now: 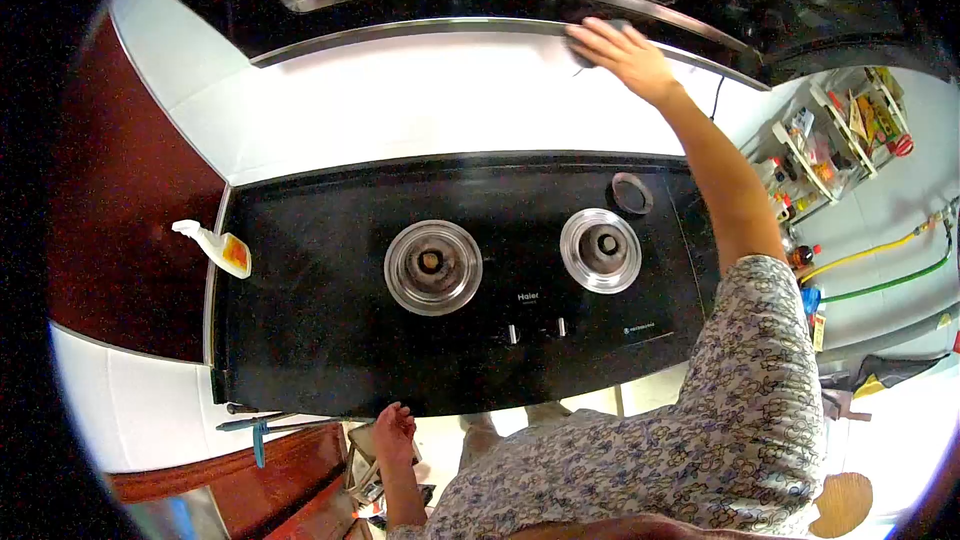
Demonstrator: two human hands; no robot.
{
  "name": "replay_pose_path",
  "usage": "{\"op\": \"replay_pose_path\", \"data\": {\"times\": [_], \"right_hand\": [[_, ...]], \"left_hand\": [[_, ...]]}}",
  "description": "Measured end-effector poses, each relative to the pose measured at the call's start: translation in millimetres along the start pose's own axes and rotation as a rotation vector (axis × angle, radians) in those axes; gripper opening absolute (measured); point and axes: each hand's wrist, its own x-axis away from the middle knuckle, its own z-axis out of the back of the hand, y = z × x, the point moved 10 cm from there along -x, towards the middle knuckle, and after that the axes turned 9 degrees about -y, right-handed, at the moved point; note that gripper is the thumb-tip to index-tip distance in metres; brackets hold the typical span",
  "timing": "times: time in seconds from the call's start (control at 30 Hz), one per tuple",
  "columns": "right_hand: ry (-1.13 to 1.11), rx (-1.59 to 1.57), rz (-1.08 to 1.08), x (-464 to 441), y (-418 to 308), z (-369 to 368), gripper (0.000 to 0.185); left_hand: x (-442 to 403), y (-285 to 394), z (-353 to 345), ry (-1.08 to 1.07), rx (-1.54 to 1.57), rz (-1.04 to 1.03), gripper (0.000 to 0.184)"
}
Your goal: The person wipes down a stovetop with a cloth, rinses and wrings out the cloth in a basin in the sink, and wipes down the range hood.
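Note:
My right hand (632,62) is raised to the metal lower edge of the range hood (430,26), its fingers laid over a small dark pad or cloth (584,60). Most of that dark piece is hidden beneath the palm. Down by the front edge of the black gas stove (330,340), my left hand (395,427) is loosely curled, and nothing shows in it. A blue-handled rod-like tool (262,427) lies along the stove's front left edge, its end close to my left hand.
Two burners, left (405,290) and right (575,265), sit in the stove, with a loose ring (645,202) behind the right one. A spray bottle (232,254) is at the left edge. Wall racks (845,140) with bottles and packets hang on the right, above a yellow hose (860,258).

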Motion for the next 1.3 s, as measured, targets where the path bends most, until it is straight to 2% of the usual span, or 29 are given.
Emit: {"op": "replay_pose_path", "data": {"times": [0.03,0.1,0.17,0.27,0.33,0.4,0.43,0.47,0.5,0.57,0.67,0.73,0.83,0.87,0.9,0.93,1.03,1.07,1.1,1.17,1.2,1.27,1.3], "right_hand": [[0.045,-0.092,-0.069,25.0,15.0,-18.5,0.072],[-0.05,-0.142,-0.239,70.8,42.3,-34.5,0.074],[0.232,-0.401,-0.464,120.7,72.8,-30.2,0.066],[0.612,-0.675,-0.833,170.5,91.1,-11.6,0.063],[0.773,-0.728,-0.89,156.6,81.6,-3.1,0.061],[0.895,-0.719,-0.766,101.8,53.9,34.9,0.055],[0.941,-0.664,-0.677,66.4,39.1,51.1,0.037],[0.777,-1.013,-0.59,20.0,39.9,50.8,0.032],[0.711,-1.089,-0.43,-20.0,26.8,54.0,0.038],[0.576,-0.442,-0.45,-41.6,2.8,92.1,0.05],[0.489,-0.341,-0.375,-35.6,8.9,61.1,0.061],[0.502,-0.398,-0.475,-2.3,29.9,30.8,0.062],[0.586,-0.435,-0.613,68.0,70.5,-5.0,0.054],[0.697,-0.396,-0.635,96.4,82.0,-18.7,0.055],[0.706,-0.367,-0.733,122.5,92.5,-33.1,0.058],[0.691,-0.488,-0.875,145.7,106.3,-44.2,0.071],[0.751,-0.666,-1.395,198.9,119.2,-84.6,0.063],[0.835,-0.666,-1.385,195.0,118.7,-93.6,0.059],[0.979,-0.794,-1.37,185.0,113.8,-84.0,0.053],[0.984,-0.743,-1.28,139.7,92.4,-55.5,0.042],[1.039,-0.83,-1.132,111.0,77.2,-43.2,0.041],[0.905,-0.913,-0.824,49.3,55.9,4.3,0.042],[0.805,-0.873,-0.895,43.3,55.6,12.5,0.042]], "left_hand": [[0.4,-2.4,-6.4,0.031,-0.03,0.017,0.02],[1.9,-11.0,-18.9,0.053,-0.04,0.038,0.019],[1.4,-18.9,-32.7,0.034,-0.006,0.052,0.018],[-6.5,-38.2,-32.3,0.009,0.029,0.122,0.017],[-10.2,-39.9,-37.2,-0.008,-0.008,0.133,0.017],[-14.2,-38.8,-40.7,-0.018,-0.05,0.139,0.018],[-17.4,-35.6,-42.1,-0.02,-0.073,0.136,0.018],[-19.7,-32.5,-43.4,-0.02,-0.096,0.132,0.018],[-18.6,-30.6,-50.3,-0.053,-0.081,0.13,0.018],[-13.3,-25.5,-64.3,-0.118,-0.052,0.129,0.018],[-15.3,-29.1,-48.9,-0.059,-0.05,0.145,0.018],[-12.5,-32.5,-49.9,-0.069,-0.03,0.149,0.018],[-11.6,-34.7,-54.2,-0.101,-0.018,0.142,0.02],[-11.0,-33.4,-56.5,-0.098,-0.035,0.143,0.02],[-9.7,-32.3,-59.1,-0.095,-0.053,0.144,0.021],[-7.3,-29.9,-61.8,-0.073,-0.067,0.132,0.021],[-3.9,-23.4,-71.3,-0.046,-0.103,0.115,0.02],[-4.4,-23.0,-74.0,-0.06,-0.11,0.128,0.019],[-5.6,-23.3,-77.3,-0.074,-0.117,0.142,0.019],[-25.2,-17.8,-79.7,-0.125,-0.169,0.158,0.017],[-33.8,-15.0,-85.2,-0.15,-0.196,0.167,0.017],[-34.2,9.7,-133.4,-0.157,-0.295,0.103,0.016],[-33.7,22.9,-158.5,-0.16,-0.345,0.067,0.015]]}}
